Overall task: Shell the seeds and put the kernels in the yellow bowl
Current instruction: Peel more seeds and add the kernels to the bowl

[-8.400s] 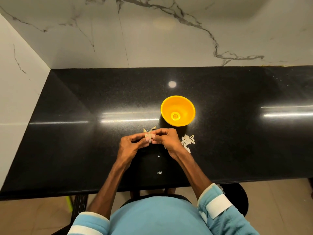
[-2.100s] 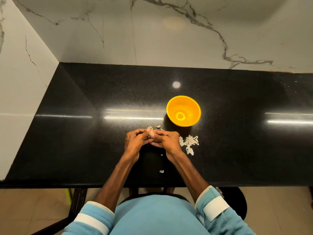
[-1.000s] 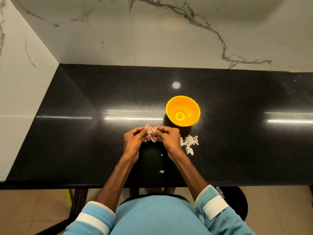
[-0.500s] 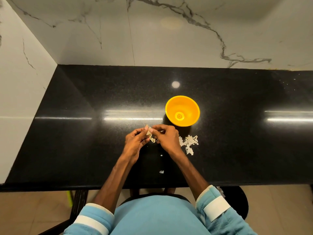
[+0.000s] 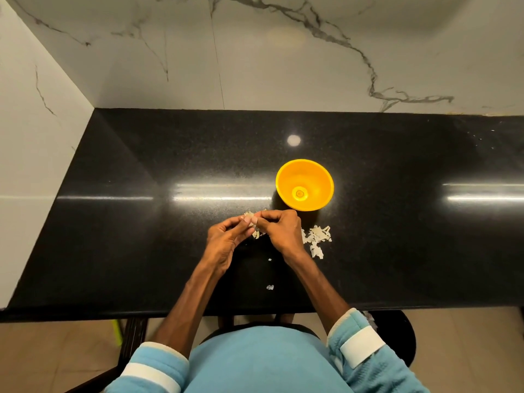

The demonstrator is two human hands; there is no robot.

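Step in hand: shelling; a small pale seed [image 5: 256, 233] is being split open over the glossy black stone worktop [image 5: 141, 236], about midway between its back and front edges.
Left hand [image 5: 224, 242]: fingers curled, thumb and fingertips pinching the seed, which they mostly hide.
Right hand [image 5: 279, 231]: curled likewise, pinching the same seed from the other side, fingertips meeting the left's.
Round yellow plastic bowl [image 5: 289, 177]: upright, just beyond the right hand; whether kernels lie in it, I cannot tell.
Heap of whitish shell scraps [image 5: 317, 239]: just right of the right hand.
Next move, judged: free the kernel, then a short reach forward to drop it into the bowl.
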